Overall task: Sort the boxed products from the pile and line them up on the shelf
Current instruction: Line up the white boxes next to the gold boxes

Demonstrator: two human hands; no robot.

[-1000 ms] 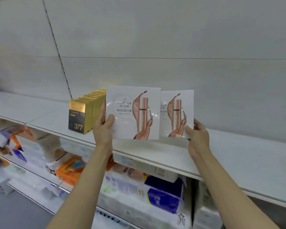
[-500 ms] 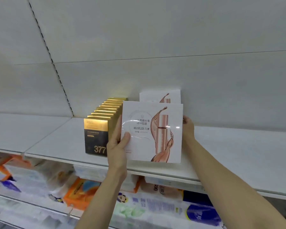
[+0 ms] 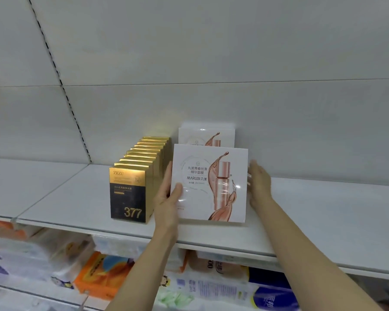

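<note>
A white MARUBI box (image 3: 209, 182) with a rose-gold bottle print stands upright near the front of the white shelf (image 3: 76, 198). My left hand (image 3: 169, 198) grips its left edge, thumb on the front face. A second, matching white box (image 3: 206, 136) stands upright behind it, close to the back wall. My right hand (image 3: 259, 185) hovers with fingers spread beside the front box's right edge, holding nothing. To the left, a row of several gold-and-black boxes (image 3: 133, 191) marked 377 runs from front to back.
The shelf stretches bare to the left and right of the boxes. Below it, a lower shelf holds soft packs: an orange pack (image 3: 101, 277), white wrapped packs (image 3: 32, 250) and blue-and-white packs (image 3: 267, 292). A perforated upright strip (image 3: 61, 84) runs down the back wall.
My right hand set the second white box at the back of the shelf and let go. My left hand brought the first box lower, in front of it.
</note>
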